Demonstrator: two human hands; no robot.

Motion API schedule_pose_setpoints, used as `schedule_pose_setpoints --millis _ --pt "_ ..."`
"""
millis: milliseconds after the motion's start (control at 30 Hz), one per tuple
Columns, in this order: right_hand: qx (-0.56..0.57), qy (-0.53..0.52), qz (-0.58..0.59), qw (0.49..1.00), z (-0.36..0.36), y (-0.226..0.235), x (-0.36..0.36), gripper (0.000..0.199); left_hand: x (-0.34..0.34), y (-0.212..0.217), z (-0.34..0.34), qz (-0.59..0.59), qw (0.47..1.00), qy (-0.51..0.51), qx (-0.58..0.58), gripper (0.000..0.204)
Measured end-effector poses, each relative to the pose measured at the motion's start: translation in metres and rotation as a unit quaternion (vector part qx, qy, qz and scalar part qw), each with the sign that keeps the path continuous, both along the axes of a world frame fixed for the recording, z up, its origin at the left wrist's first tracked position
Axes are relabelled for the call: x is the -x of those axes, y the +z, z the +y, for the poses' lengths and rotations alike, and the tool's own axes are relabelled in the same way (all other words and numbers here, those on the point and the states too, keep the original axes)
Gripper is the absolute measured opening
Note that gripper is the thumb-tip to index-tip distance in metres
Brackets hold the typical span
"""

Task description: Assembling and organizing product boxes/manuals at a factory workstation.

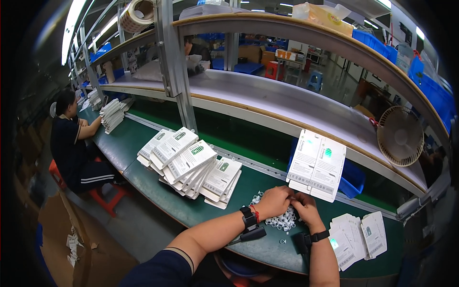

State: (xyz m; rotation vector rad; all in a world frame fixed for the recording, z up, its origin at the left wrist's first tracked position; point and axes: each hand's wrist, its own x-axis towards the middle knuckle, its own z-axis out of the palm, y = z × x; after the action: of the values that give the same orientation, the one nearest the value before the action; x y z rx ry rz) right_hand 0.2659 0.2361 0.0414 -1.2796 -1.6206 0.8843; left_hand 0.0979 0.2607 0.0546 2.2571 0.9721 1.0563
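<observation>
Small white rings (283, 221) lying heaped on the green counter (201, 213) at lower centre, left hand (274, 201) and right hand (305, 209) both pinching closed on rings, flat white cartons (316, 165) leaning just behind, more cartons (191, 165) fanning out to the left.

Matt green bench (158, 203), glossy white cartons (191, 162)

A long green worktop (143, 138) runs along a metal rack with two grey shelves (267, 95), edged in wood. Fluorescent tube lights (71, 24) glow overhead at the left. A small white fan (400, 136) hangs at the right shelf edge. Blue bins (377, 43) sit on the top shelf. The floor (95, 239) below is brown, with a red stool (107, 198).
</observation>
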Motion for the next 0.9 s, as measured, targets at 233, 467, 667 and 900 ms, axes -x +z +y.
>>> schedule_pose_setpoints --millis 233,467,667,900 --pt "-0.002 0.009 0.059 0.998 -0.003 0.009 0.005 0.019 0.000 0.007 -0.003 0.041 0.998 0.022 -0.041 0.019" --pt "0.020 0.014 0.025 0.999 -0.003 0.006 -0.003 0.019 -0.001 0.014 -0.011 0.040 0.994 0.021 -0.096 0.015" --pt "0.030 0.028 0.019 0.999 0.000 0.006 -0.004 0.021 0.001 0.013 -0.009 0.038 0.993 0.016 -0.112 0.014" --pt "0.049 0.057 0.080 0.994 0.001 0.004 -0.004 0.022 0.002 0.012 -0.006 0.039 0.994 0.017 -0.099 0.015"
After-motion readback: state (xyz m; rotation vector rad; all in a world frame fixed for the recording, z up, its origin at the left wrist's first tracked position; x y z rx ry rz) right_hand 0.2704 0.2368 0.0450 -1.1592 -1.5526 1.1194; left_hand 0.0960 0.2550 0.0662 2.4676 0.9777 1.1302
